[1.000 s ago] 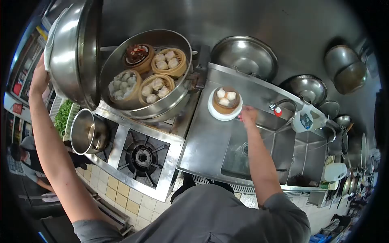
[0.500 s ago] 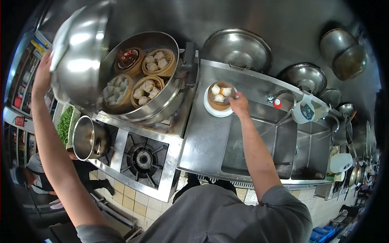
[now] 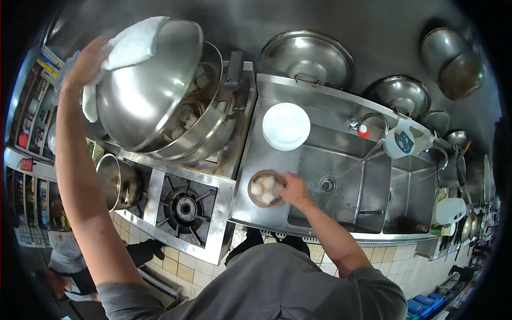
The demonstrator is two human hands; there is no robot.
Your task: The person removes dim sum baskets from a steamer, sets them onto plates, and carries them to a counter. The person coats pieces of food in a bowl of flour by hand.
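Note:
My left hand [image 3: 88, 61] is closed on a white cloth [image 3: 136, 45] on the big domed steel lid [image 3: 152, 80], which is tilted over the steamer pot [image 3: 205, 136]. Inside the pot, bamboo baskets of dumplings [image 3: 188, 114] show partly behind the lid. With its fingers on the rim, my right hand [image 3: 295, 190] grips a small round bamboo steamer basket [image 3: 253, 198] over the front of the steel counter. Pale dumplings [image 3: 265, 188] lie in it, slightly blurred; I cannot tell whether the basket touches the counter. Behind it stands a stack of white plates [image 3: 286, 126].
Right of the counter is a double sink [image 3: 341, 165] with a faucet [image 3: 381, 125] and a white plastic jug [image 3: 400, 143]. A gas burner [image 3: 186, 209] and a steel pot [image 3: 114, 181] are at left. Large woks [image 3: 309, 56] lean along the back wall. Another person [image 3: 69, 261] is at lower left.
My right hand has lifted the basket off the white plates and brought it toward me, to the counter's front. My left hand has swung the lid rightward over the pot, covering most of the baskets.

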